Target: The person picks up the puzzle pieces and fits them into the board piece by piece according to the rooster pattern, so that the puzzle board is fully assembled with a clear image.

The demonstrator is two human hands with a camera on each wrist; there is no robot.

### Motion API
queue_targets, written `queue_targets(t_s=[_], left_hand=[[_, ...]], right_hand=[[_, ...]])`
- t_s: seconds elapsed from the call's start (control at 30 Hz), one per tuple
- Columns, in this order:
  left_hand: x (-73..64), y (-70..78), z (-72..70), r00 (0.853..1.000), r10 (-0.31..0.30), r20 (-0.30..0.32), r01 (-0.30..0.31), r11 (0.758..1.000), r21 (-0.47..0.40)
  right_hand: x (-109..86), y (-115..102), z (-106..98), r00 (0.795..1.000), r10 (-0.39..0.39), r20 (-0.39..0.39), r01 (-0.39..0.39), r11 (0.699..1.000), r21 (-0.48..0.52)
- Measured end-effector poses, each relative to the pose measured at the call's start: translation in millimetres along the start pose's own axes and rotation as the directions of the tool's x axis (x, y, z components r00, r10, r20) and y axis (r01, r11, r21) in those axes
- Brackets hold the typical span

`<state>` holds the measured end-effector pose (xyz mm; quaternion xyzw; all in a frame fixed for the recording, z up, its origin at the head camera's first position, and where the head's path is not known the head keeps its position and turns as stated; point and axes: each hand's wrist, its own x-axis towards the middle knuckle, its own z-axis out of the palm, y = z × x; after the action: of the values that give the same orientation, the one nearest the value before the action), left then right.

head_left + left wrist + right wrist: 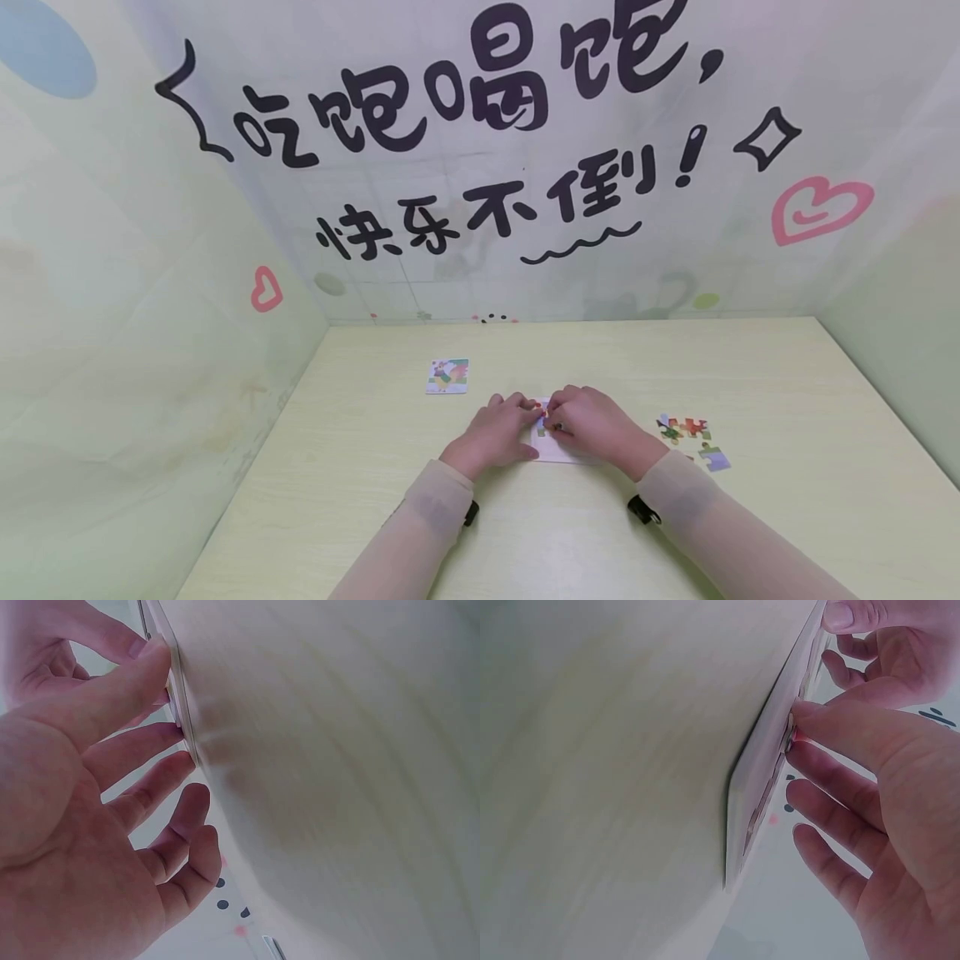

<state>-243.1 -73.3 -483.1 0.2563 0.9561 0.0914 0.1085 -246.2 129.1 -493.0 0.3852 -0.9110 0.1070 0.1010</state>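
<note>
A small white puzzle board lies flat on the table between the two hands. Part of a picture made of jigsaw pieces shows near its upper left. My left hand spans the board's left side, thumb low and forefinger higher up. In the left wrist view its thumb and first fingers touch the board's edge, while the other two fingers bend loosely in the air. My right hand pinches a puzzle piece between thumb and forefinger, close over the board. Its hand hides much of the board in the head view.
Several loose puzzle pieces lie to the right of the right hand, with a blue-green piece in front of them. A square puzzle with a bird picture lies at the back left. A printed cloth wall borders the table.
</note>
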Motion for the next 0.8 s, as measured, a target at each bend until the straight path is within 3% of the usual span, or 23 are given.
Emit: queue_targets(t_s=[0.8], left_hand=[[-1.9,1.6,-4.0,1.0,-0.011,0.008,0.011,1.0,-0.016]], right_hand=[[-1.1,-1.9,-3.9,1.0,-0.025,0.004,0.025,1.0,0.016]])
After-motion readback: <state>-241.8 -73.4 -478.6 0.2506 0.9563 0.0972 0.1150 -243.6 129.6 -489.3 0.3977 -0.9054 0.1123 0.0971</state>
